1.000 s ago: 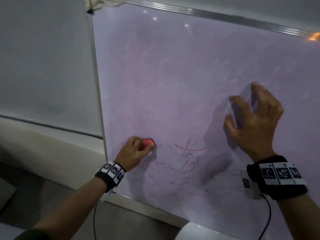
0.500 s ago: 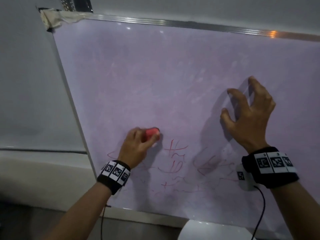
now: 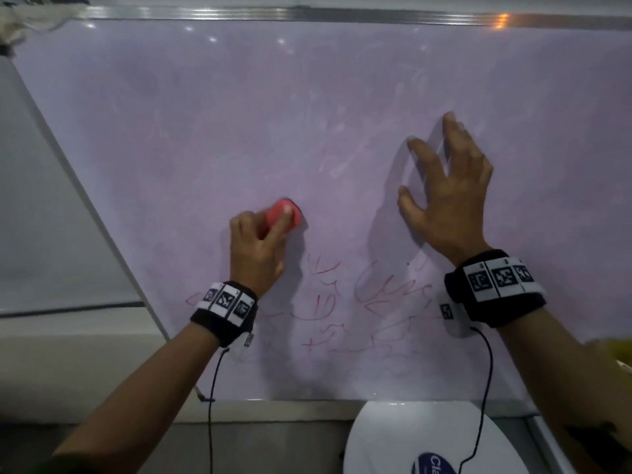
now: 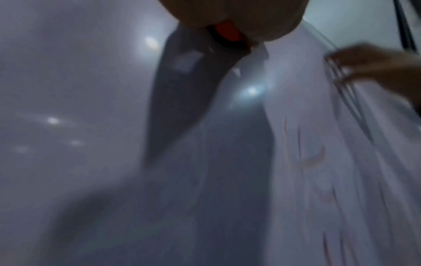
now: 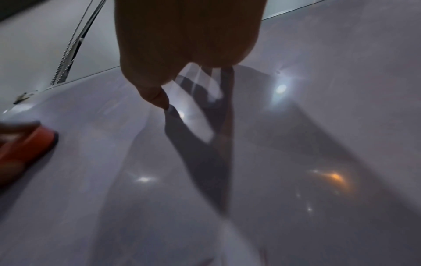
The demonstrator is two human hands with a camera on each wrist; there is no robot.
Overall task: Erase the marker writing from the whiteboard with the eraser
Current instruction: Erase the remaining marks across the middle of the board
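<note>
A large whiteboard [image 3: 307,114] fills the head view, smeared pink, with red marker writing [image 3: 349,302] across its lower middle. My left hand [image 3: 260,248] grips a red eraser [image 3: 284,217] and presses it on the board just above the left part of the writing. The eraser [image 4: 227,33] shows in the left wrist view under my palm, and the eraser [image 5: 25,147] shows again at the left edge of the right wrist view. My right hand [image 3: 444,196] rests on the board with spread fingers, up and right of the writing, holding nothing.
The board's metal frame [image 3: 342,13] runs along the top, with a rag [image 3: 30,18] tucked at the top left corner. A grey wall [image 3: 44,200] lies to the left. A white round object with a blue label [image 3: 424,443] sits below the board's bottom edge.
My left hand has carried the eraser up and to the right across the board. The camera has swung left and up, showing more of the board. My right hand stays braced in place.
</note>
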